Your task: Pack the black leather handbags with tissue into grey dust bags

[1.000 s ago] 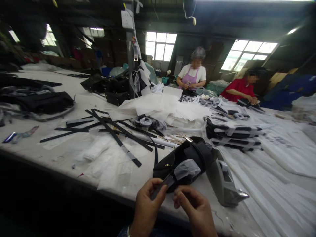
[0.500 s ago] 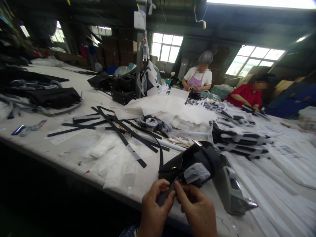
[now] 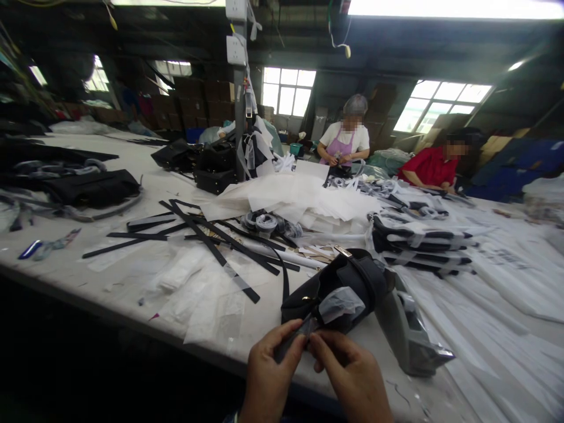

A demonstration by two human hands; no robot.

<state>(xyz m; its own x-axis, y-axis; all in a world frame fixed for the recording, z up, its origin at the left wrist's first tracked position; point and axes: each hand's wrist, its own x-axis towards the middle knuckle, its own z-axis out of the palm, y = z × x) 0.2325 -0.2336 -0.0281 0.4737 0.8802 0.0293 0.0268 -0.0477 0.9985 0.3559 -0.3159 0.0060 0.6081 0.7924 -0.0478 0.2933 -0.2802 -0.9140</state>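
Head view: I am watching two bare hands working at the near edge of a pale table point(image 3: 108, 279). The left hand point(image 3: 271, 367) is pinching a dark strap point(image 3: 286, 348) between thumb and fingers, nearly closed. The right hand point(image 3: 350, 367) is holding its thumb and forefinger drawn together beside the strap's far end, the other fingers curling; I cannot tell whether it is gripping anything. The black bag point(image 3: 361, 276) is lying tilted on the table just beyond both hands, translucent wrapping point(image 3: 341, 302) covering part of its near side. A grey tape dispenser point(image 3: 409, 335) is standing just right of the bag. Left of it, black strips point(image 3: 251, 293) are lying crossed; behind, white sheets point(image 3: 273, 191) are heaping up. Across the table, a person in a lilac apron point(image 3: 343, 141) and another in red point(image 3: 434, 167) are sitting or standing, I cannot tell which.
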